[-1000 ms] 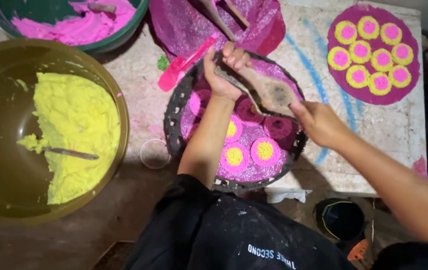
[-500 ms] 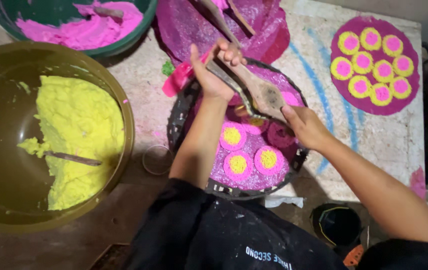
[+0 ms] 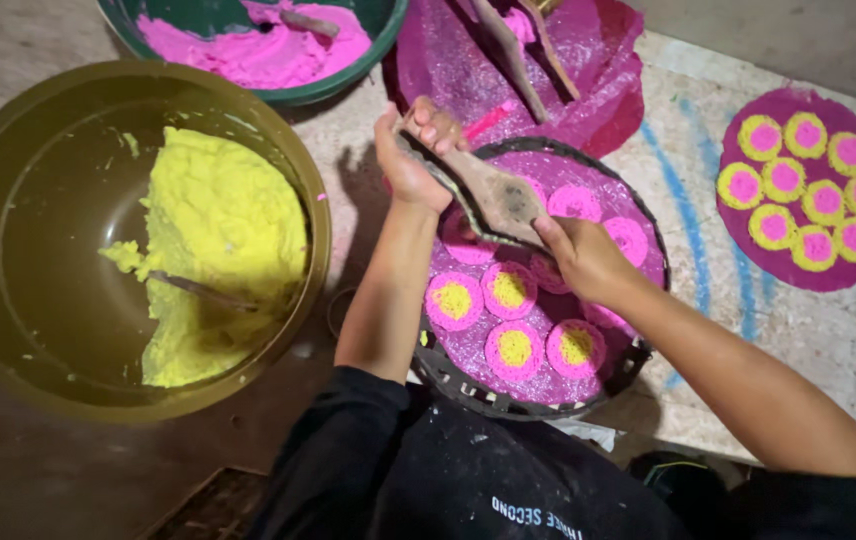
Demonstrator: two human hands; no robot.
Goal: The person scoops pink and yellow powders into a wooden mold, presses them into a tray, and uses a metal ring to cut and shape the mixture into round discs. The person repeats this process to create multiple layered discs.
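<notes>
Over the round tray, both hands hold a wooden mould.

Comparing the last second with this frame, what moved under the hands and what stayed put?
The left hand and right hand keep hold of the wooden mould, its handle now drawn closer to the left hand, over the round tray. Four yellow-centred pink cakes now show. The yellow dough bowl, pink dough bowl and the finished mat stay as they were.
</notes>
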